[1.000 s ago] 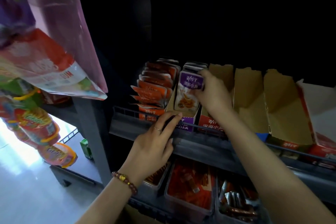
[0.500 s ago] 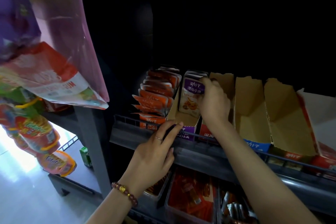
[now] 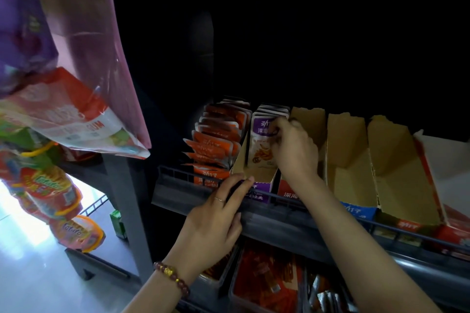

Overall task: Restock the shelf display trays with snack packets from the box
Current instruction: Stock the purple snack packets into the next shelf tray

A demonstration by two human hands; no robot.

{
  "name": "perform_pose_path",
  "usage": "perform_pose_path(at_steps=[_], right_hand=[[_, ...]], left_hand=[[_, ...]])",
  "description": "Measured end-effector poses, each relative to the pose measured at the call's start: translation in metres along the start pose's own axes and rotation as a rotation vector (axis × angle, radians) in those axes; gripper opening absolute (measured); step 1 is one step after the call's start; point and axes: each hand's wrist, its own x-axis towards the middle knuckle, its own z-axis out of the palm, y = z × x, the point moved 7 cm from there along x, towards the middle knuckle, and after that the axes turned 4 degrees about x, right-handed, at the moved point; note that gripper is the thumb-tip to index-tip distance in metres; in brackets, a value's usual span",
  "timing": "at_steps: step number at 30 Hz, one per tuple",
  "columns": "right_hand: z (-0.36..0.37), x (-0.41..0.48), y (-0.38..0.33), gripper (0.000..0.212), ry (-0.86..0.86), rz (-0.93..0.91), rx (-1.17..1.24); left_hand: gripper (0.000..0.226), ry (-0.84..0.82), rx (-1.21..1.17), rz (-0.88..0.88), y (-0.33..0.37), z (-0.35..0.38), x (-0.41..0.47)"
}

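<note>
Shelf point(image 3: 292, 223) | left hand point(image 3: 213, 223) flat on rail point(image 3: 175, 173) | right hand point(image 3: 295, 150) pinches purple packet point(image 3: 262, 145) | bags point(image 3: 63, 114) overhang

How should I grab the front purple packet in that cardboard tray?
Pinch its top edge from above: the purple packet stands upright between the walls of the cardboard tray, so only the top is free. The right hand grips there.

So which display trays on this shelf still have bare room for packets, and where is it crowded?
Right of the right hand, the blue-fronted tray and the next tray beyond it show bare cardboard floors. The purple tray has a bare strip between its front packet and its front lip. The orange packets at far left fill their tray.
</note>
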Motion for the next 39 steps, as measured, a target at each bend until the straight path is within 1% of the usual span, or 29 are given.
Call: perform_pose_path(at_steps=[5, 9, 14, 18, 22, 25, 28, 30, 32, 35, 37, 39], right_hand=[[0.000, 0.002, -0.004, 0.035, -0.055, -0.034, -0.027], [0.002, 0.001, -0.007, 0.031, -0.102, -0.052, -0.032], [-0.003, 0.002, -0.002, 0.032, -0.047, -0.016, -0.009], [-0.003, 0.000, -0.005, 0.029, -0.034, -0.063, 0.011], [-0.003, -0.001, -0.005, 0.026, -0.024, -0.092, 0.020], [-0.012, -0.003, -0.003, 0.023, 0.040, -0.092, 0.122], [-0.029, -0.010, -0.005, 0.019, 0.122, -0.093, 0.331], [-0.039, -0.018, -0.010, 0.018, 0.123, -0.101, 0.475], [-0.046, -0.033, -0.020, 0.019, 0.060, -0.129, 0.583], [-0.053, -0.072, -0.048, 0.018, -0.133, -0.313, 0.645], [-0.048, -0.110, -0.064, 0.017, -0.304, -0.458, 0.615], [-0.034, -0.153, -0.074, 0.016, -0.464, -0.550, 0.581]], left_hand=[[0.076, -0.015, 0.000, -0.005, 0.001, 0.000, 0.000], [0.078, -0.031, -0.014, -0.009, 0.001, 0.001, 0.001], [0.076, -0.030, -0.028, -0.011, 0.001, 0.000, 0.001], [0.073, -0.008, -0.028, 0.000, 0.002, -0.001, 0.001], [0.074, 0.038, 0.020, 0.030, 0.002, -0.004, 0.000], [0.071, 0.070, 0.079, 0.061, 0.003, -0.006, -0.002], [0.063, 0.110, 0.138, 0.098, 0.003, -0.011, -0.006], [0.055, 0.111, 0.161, 0.139, 0.004, -0.017, -0.011], [0.040, 0.122, 0.190, 0.226, 0.011, -0.027, -0.022], [0.025, 0.095, 0.181, 0.366, 0.024, -0.043, -0.048], [0.025, 0.010, 0.169, 0.385, 0.026, -0.046, -0.071], [0.033, -0.142, 0.158, 0.331, 0.021, -0.041, -0.098]])
